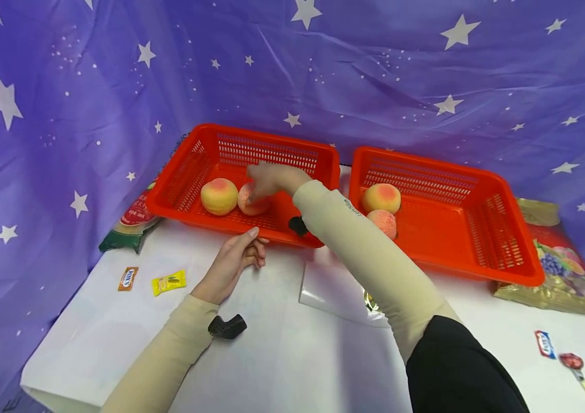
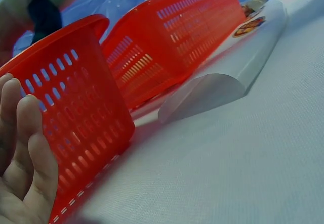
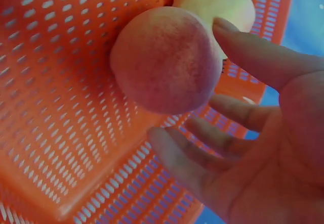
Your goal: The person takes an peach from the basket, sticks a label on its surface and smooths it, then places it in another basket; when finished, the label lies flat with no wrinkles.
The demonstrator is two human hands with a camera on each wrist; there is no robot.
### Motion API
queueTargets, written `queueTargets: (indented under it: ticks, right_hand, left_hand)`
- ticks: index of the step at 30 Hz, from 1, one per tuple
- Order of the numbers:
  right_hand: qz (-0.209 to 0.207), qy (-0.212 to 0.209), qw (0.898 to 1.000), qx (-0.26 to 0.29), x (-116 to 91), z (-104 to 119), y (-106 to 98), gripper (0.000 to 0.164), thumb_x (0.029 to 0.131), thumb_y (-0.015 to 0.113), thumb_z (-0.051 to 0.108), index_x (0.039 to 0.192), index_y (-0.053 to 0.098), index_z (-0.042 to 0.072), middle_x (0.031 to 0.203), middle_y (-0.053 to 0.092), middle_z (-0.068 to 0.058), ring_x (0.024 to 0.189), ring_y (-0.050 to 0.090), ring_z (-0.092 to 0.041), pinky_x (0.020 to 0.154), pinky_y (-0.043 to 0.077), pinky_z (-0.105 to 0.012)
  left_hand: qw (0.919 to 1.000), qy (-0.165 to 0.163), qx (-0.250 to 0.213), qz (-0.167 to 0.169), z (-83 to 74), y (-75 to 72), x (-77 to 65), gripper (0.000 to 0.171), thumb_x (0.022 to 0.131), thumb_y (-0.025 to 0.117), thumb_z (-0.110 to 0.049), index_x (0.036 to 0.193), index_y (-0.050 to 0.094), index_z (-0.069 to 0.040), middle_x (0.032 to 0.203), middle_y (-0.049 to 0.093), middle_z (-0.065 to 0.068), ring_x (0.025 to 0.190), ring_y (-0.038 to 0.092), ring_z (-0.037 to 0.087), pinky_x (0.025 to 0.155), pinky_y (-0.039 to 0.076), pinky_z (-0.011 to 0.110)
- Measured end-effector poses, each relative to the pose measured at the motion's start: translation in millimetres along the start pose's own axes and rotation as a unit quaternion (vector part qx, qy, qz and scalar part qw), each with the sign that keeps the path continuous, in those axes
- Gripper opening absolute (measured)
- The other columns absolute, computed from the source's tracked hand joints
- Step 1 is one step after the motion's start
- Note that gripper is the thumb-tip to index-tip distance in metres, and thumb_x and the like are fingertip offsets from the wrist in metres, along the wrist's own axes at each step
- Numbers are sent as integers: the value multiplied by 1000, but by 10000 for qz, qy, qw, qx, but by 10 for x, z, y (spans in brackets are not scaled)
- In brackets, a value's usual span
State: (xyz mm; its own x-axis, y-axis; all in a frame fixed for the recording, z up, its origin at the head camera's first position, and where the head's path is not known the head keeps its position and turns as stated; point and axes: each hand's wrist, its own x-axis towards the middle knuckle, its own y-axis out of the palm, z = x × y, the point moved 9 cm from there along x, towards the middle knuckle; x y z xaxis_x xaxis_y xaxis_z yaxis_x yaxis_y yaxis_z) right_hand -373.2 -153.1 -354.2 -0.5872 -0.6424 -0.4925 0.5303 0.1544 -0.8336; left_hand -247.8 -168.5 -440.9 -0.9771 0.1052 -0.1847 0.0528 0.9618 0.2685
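Observation:
In the left red basket [image 1: 292, 238] two peaches sit side by side. One is a yellow peach [image 1: 219, 197] with a red top, the other a pinker peach [image 1: 246, 203]. My right hand [image 1: 268, 176] reaches down into this basket by the pinker peach. The right wrist view shows its thumb and fingers spread around one side of that peach [image 3: 164, 62], not closed on it. Just outside the basket's front wall is my left hand [image 1: 233, 258], with loosely bent fingers and nothing in them; the left wrist view shows its fingertips close to the slotted wall.
A right red basket [image 1: 478, 229] holds a yellow peach [image 1: 382, 198] and a pink peach [image 1: 382, 223]. A white sheet [image 1: 334, 292] lies in front. Snack bags [image 1: 135, 221] flank the baskets. Small wrappers [image 1: 168, 282] and a lollipop [image 1: 572, 361] lie on the white table [image 1: 272, 355].

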Motion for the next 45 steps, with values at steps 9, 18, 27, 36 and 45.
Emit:
queueTargets:
  ticks: [9,18,27,36,45]
  right_hand:
    - [454,248,9986,123,124,-28,85,65,78,65,38,130,35,14,129,40,1,116,40,-16,95,37,-32]
    - [-89,-523,9972,-528,7,52,-49,56,72,69,33,119,46,12,112,51,2,99,47,-14,85,42,-28]
    - [-1390,-903,9847,-528,-1174,-50,-381,63,68,69,42,122,44,19,112,44,2,96,46,-13,80,44,-30]
    - [-2502,-1070,9616,-354,-2464,-257,202,57,63,67,34,115,48,22,104,45,11,87,45,-2,72,45,-24]
    - [-2035,-636,9768,204,-2817,-461,1337,55,60,70,34,111,51,23,99,44,17,85,44,2,75,44,-19]
  left_hand:
    - [10000,53,-20,-36,14,28,8,67,83,52,-51,103,49,13,73,53,6,64,51,20,66,46,29]
    - [9999,64,57,-60,14,47,-7,69,82,52,-51,102,49,15,75,51,7,64,50,20,65,46,28]
    - [9960,321,785,-264,-53,60,9,65,85,48,-50,99,55,13,73,53,8,61,51,19,60,47,28]
    - [9936,490,996,-227,-93,25,-14,66,88,42,-52,98,55,12,75,53,9,62,52,20,59,48,31]
    - [9928,637,1008,-99,39,60,69,65,91,37,-50,101,51,13,77,52,10,63,53,21,59,48,28]
